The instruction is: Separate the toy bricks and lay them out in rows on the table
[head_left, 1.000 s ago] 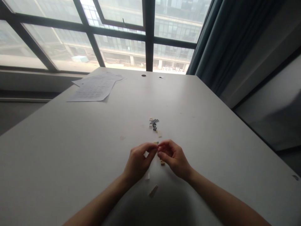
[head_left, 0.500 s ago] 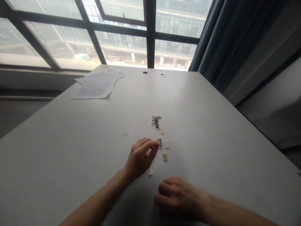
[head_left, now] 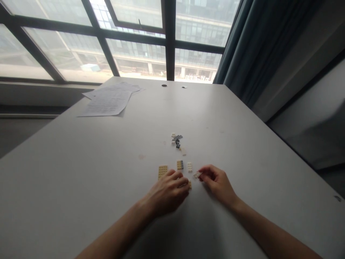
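My left hand (head_left: 169, 190) is low over the table with its fingers bent and closed at a small yellow building brick (head_left: 190, 185). Only the brick's right edge shows past the fingertips. My right hand (head_left: 217, 181) pinches a small white building brick (head_left: 196, 175) between thumb and fingers, just right of the left fingertips. Partly behind the left hand lies a larger yellow studded plate (head_left: 162, 171). Beyond the hands are a yellow-and-grey brick piece (head_left: 180, 165) and a white studded brick (head_left: 189, 167), both lying flat.
Farther back is a loose cluster of grey, black and white bricks (head_left: 177, 139), with a pale flat piece (head_left: 183, 151) close by. Printed papers (head_left: 107, 102) lie on the white table (head_left: 237, 144) at the far left. A window and a dark curtain (head_left: 237, 46) stand behind it.
My left hand has come nearer and turned palm down, uncovering the larger yellow plate. My right hand has moved forward and right and now shows a white brick in its pinch.
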A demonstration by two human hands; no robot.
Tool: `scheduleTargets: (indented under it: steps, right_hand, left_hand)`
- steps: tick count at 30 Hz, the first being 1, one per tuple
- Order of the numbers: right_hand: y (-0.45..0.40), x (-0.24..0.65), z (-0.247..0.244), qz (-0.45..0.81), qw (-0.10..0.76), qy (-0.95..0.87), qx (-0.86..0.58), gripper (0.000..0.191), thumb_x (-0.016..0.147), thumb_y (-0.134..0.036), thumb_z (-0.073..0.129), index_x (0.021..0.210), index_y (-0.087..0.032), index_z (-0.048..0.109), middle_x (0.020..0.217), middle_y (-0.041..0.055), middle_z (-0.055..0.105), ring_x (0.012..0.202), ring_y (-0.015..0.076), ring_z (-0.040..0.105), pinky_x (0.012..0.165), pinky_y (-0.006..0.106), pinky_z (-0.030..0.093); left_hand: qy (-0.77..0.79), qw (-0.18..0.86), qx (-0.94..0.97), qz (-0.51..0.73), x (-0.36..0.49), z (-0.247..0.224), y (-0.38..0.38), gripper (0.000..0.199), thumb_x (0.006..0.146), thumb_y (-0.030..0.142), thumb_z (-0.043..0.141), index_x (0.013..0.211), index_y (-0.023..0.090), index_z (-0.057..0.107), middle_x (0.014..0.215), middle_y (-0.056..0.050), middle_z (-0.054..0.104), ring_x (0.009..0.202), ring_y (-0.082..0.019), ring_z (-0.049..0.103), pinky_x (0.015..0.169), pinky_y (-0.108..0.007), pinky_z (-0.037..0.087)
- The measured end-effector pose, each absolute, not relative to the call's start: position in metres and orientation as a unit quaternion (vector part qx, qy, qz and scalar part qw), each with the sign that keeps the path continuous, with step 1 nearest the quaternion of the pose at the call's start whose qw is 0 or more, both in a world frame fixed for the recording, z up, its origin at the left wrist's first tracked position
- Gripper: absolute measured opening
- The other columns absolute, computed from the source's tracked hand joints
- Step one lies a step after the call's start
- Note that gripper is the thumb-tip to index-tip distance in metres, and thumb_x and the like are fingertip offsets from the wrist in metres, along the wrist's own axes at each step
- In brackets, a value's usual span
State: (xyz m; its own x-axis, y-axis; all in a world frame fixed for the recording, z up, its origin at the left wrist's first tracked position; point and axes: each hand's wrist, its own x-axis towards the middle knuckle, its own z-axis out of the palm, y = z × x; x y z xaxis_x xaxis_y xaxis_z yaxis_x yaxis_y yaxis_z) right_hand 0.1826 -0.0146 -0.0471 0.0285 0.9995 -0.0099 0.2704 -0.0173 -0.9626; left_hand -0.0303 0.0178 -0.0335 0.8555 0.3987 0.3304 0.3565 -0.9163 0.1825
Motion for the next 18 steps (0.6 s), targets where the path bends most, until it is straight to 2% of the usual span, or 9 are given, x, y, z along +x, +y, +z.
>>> scheduleTargets:
  steps: [7, 13, 18]
  right_hand:
    - [-0.012, 0.183, -0.048, 0.406, 0.41, -0.559, -0.596, 0.01, 0.076, -0.027, 0.065, 0.081, -0.018, 0.064, 0.068, -0.0002, 0.066, 0.062, 0.0143, 0.06, 0.061, 0.026, 0.047]
    - [-0.011, 0.183, -0.04, 0.384, 0.368, -0.592, -0.605, 0.007, 0.077, -0.025, 0.065, 0.078, -0.019, 0.064, 0.069, -0.0002, 0.067, 0.063, 0.0142, 0.061, 0.062, 0.025, 0.047]
    - [-0.01, 0.186, -0.036, 0.311, 0.324, -0.639, -0.624, 0.006, 0.076, -0.023, 0.066, 0.075, -0.018, 0.062, 0.066, -0.0017, 0.064, 0.06, 0.013, 0.057, 0.061, 0.024, 0.044]
  left_hand:
    - [0.18, 0.09, 0.962, 0.184, -0.029, -0.032, 0.016, 0.015, 0.089, 0.021, 0.048, 0.087, 0.02, 0.063, 0.081, -0.005, 0.065, 0.081, -0.018, 0.055, 0.075, -0.033, 0.04]
    - [0.179, 0.119, 0.958, 0.192, -0.03, -0.031, 0.016, 0.013, 0.088, 0.021, 0.051, 0.091, 0.021, 0.063, 0.082, -0.005, 0.065, 0.083, -0.018, 0.055, 0.077, -0.033, 0.04]
    - [0.171, 0.109, 0.958, 0.204, -0.03, -0.035, 0.016, 0.013, 0.089, 0.021, 0.05, 0.084, 0.019, 0.062, 0.076, -0.004, 0.062, 0.077, -0.017, 0.053, 0.073, -0.032, 0.039]
